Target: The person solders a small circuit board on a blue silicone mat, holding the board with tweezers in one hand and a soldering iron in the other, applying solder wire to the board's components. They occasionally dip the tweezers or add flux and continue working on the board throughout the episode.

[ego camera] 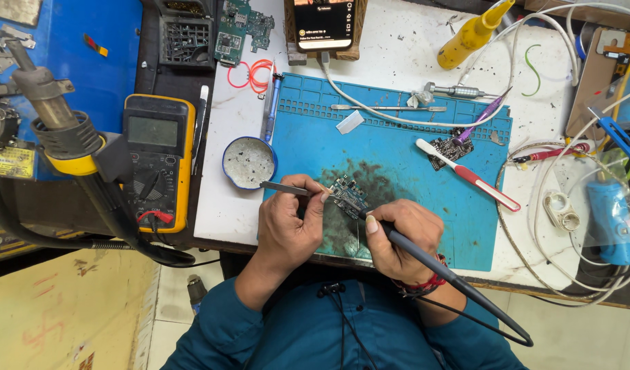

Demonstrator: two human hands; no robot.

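Circuit board [344, 192] on blue mat [397, 157], mid-counter. Our left hand [285, 229] pinches tweezers [287, 188]; right hand [401, 236] grips soldering iron [425, 257]. Risk: tip slipping, bridging pads; hot tip near fingers.

We hold tweezers [287, 187] in our left hand [285, 229] and a soldering iron [425, 257] in our right hand [402, 236] (both touch the small circuit board [346, 192]) on the blue mat [397, 164].
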